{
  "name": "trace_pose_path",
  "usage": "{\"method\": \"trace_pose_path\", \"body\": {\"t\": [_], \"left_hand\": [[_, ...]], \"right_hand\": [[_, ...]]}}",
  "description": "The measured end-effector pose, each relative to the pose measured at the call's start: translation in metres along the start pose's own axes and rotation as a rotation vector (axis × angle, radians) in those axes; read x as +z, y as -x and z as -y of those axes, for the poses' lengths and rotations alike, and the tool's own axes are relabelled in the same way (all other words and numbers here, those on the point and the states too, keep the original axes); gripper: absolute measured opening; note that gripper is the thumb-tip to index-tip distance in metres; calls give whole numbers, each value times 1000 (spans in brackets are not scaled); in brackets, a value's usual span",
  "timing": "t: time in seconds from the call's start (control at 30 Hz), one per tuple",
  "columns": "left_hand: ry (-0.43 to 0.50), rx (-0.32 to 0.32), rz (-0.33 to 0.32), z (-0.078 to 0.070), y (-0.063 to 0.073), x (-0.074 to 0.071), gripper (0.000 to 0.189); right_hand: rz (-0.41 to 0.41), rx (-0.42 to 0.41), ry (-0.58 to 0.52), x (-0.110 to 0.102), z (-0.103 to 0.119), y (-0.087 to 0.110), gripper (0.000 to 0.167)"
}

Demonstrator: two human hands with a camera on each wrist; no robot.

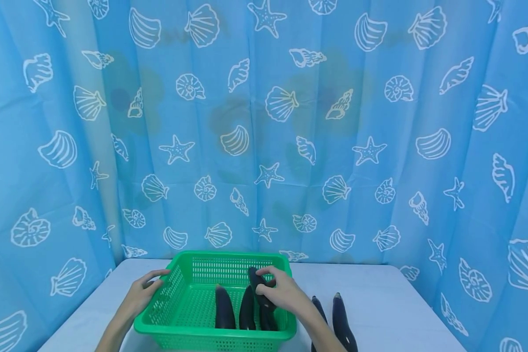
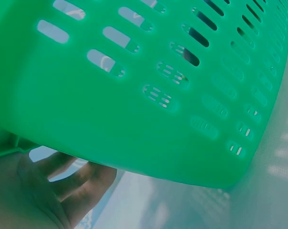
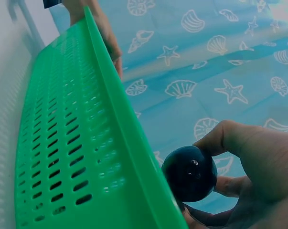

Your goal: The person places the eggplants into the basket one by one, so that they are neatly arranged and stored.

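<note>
My right hand (image 1: 285,292) pinches a dark eggplant (image 1: 254,278) between thumb and fingers, over the right side of a green plastic basket (image 1: 215,333). In the right wrist view the rounded end of that eggplant (image 3: 189,174) shows close beside the basket's rim. Inside the basket lie an eggplant (image 1: 224,308) near the middle, another eggplant (image 1: 247,310) to its right, and a third eggplant (image 1: 268,320) partly covered by the held one. My left hand (image 1: 142,292) holds the basket's left rim. From the left wrist, its fingers (image 2: 89,188) show beside the basket wall.
Right of the basket, two more eggplants lie on the white table (image 1: 378,298): a slim eggplant (image 1: 318,307), partly behind my right forearm, and a thicker eggplant (image 1: 342,320). A blue curtain (image 1: 264,146) with white shell prints hangs behind and along both sides.
</note>
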State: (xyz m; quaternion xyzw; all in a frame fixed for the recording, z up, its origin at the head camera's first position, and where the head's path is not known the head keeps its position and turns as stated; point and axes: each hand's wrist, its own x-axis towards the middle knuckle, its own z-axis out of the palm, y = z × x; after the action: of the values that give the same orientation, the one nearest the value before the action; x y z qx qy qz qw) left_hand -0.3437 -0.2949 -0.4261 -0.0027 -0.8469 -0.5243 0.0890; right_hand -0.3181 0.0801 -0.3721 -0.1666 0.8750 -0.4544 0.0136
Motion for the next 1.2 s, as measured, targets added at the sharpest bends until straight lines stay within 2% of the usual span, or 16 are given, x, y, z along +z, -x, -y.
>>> {"method": "trace_pose_path", "body": {"t": [0.67,0.93,1.2], "left_hand": [[-15,-5,-3,0,1,0,44],[-18,-3,-7,1,1,0,43],[-35,9,-8,1,0,0,44]], "right_hand": [[98,74,19,27,-1,-16,38],[119,66,34,33,1,-18,30],[146,88,36,39,4,-19,32]]}}
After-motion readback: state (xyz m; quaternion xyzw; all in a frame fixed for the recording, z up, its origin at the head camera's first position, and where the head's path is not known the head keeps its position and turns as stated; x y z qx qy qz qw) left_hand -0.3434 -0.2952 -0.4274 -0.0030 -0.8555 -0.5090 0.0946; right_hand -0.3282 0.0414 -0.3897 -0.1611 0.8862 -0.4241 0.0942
